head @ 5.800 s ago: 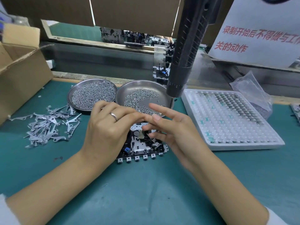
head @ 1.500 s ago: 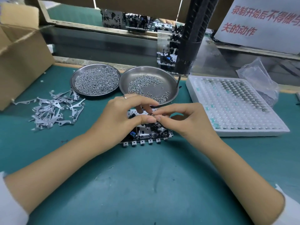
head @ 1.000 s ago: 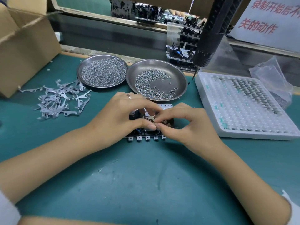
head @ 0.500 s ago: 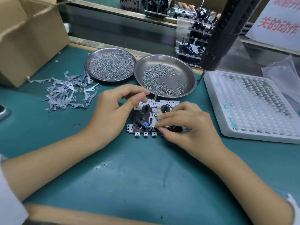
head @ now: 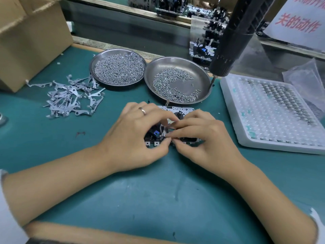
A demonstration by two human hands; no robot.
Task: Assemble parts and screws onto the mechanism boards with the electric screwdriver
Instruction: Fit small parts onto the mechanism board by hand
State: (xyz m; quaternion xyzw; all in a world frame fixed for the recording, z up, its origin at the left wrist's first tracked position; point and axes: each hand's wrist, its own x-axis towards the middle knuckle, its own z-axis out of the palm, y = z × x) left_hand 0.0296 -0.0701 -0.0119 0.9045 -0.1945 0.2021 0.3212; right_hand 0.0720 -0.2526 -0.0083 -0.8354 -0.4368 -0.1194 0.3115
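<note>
1. Under both hands, on the green table (head: 158, 199), lies the mechanism board (head: 175, 110). Most of it is hidden by the fingers.
2. The left hand (head: 135, 136) rests on the left part of the board. Its fingers are bent down onto it, and a ring (head: 142, 110) is on one finger.
3. The right hand (head: 204, 138) rests on the right part of the board. Its bent fingertips meet the left fingertips over the middle.
4. The two hands are close together and touching. I cannot tell if they pinch a small part between them.
5. Just past the hands sits a metal dish (head: 202, 74) with some screws (head: 174, 85) in a curve.
6. Past the left hand is a second dish (head: 93, 64), full of screws.
7. Left of the left hand is a pile of flat grey metal parts (head: 70, 99).
8. Farther left stands a cardboard box (head: 31, 44).
9. Above and past the right hand hangs the black electric screwdriver (head: 233, 36). Its tip points down by the rim of the near dish. No hand holds it.
10. Right of the right hand lies a white tray (head: 263, 120) with small parts in rows at its far side.
</note>
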